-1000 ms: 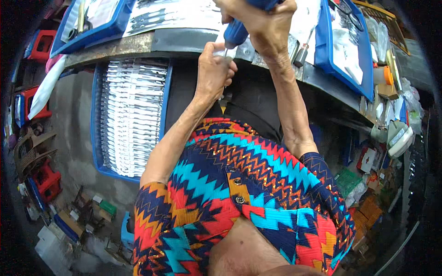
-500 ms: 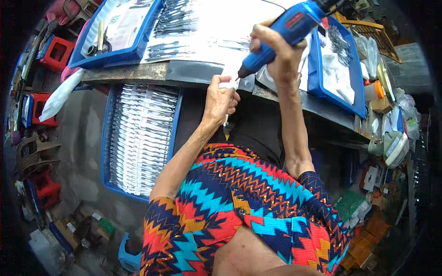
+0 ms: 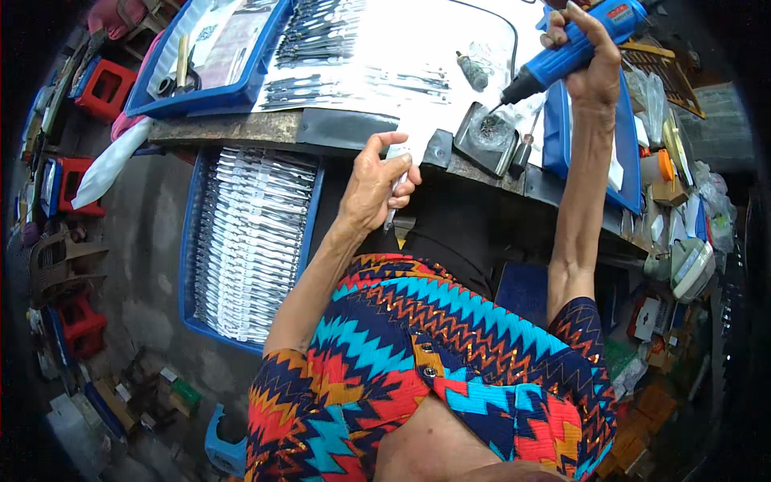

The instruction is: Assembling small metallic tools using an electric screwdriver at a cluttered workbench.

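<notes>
My left hand (image 3: 373, 186) is closed around a slim white part (image 3: 416, 148) with a narrow metallic end, held just off the table's front edge. What the part is I cannot make out. My right hand (image 3: 593, 68) grips a blue electric screwdriver (image 3: 554, 60), tilted with its bit down to the left. The bit's tip is over a small dark square dish (image 3: 464, 141) with tiny screws (image 3: 490, 125) in it; whether it touches them I cannot tell. Beside the dish lies a hand screwdriver (image 3: 524, 153). A dark grey small bottle-like thing (image 3: 472, 74) lies behind it.
Slim dark and white parts (image 3: 317, 40) lie in rows on the white-covered table. Blue trays (image 3: 241, 95) stand left and right (image 3: 554, 132). Below the table edge, a blue bin (image 3: 187, 277) holds many white-and-black parts. Red stools (image 3: 108, 90) stand at the far left.
My right hand has carried the electric screwdriver from the white part rightward to over the screw dish. The left hand keeps its hold on the part, close to the same place.
</notes>
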A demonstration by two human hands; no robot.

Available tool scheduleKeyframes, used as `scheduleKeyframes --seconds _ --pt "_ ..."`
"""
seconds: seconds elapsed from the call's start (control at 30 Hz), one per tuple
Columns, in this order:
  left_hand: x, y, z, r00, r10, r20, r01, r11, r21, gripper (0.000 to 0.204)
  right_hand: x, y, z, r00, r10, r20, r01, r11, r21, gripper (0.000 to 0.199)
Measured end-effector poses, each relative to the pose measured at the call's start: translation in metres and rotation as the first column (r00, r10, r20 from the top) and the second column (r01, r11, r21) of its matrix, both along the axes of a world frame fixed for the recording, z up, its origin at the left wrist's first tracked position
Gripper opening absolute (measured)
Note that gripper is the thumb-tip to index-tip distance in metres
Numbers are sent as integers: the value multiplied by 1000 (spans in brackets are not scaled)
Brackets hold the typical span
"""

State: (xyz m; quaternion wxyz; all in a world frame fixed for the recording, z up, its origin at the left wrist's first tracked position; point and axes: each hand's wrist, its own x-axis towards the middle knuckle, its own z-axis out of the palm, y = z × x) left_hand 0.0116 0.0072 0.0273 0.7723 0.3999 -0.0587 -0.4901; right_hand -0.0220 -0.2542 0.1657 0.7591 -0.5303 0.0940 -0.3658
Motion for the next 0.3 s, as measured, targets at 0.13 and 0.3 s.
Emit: scheduleKeyframes --seconds 0.13,0.3 --pt "10 17 33 997 9 75 -6 999 -47 23 0 -21 12 992 41 -118 -43 999 -18 17" --pt "28 31 119 871 177 457 -44 957 -287 26 -3 -33 22 966 14 -258 -60 983 -173 22"
